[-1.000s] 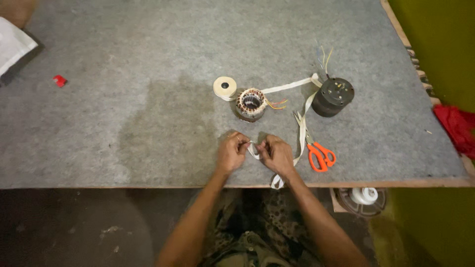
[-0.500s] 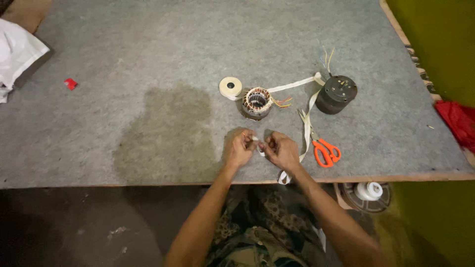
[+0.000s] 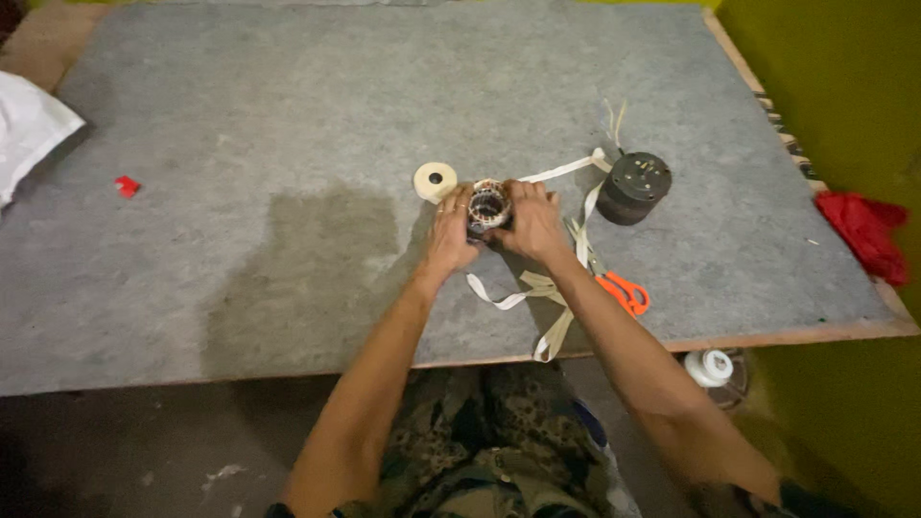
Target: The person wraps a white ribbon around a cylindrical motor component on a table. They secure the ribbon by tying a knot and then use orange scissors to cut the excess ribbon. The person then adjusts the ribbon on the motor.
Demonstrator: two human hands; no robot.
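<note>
A round wound motor stator (image 3: 488,202) with copper coils stands on the grey felt table top (image 3: 288,125). My left hand (image 3: 449,230) cups its left side and my right hand (image 3: 531,223) grips its right side. A small roll of cream tape (image 3: 434,180) lies just left of the stator. Cream cloth tape strips (image 3: 537,288) trail from under my right wrist to the table's front edge. Orange-handled scissors (image 3: 624,291) lie to the right of my right forearm. A black cylindrical motor part (image 3: 633,187) stands further right.
A white cloth (image 3: 29,129) lies at the left edge and a small red piece (image 3: 126,185) near it. A red cloth (image 3: 868,230) sits off the table's right side. Below the front edge is a white spool (image 3: 712,366). A dark stain (image 3: 307,259) marks the felt.
Both hands moved away from the table's front edge, where they handled the tape, and up onto the stator, which they now clasp from both sides.
</note>
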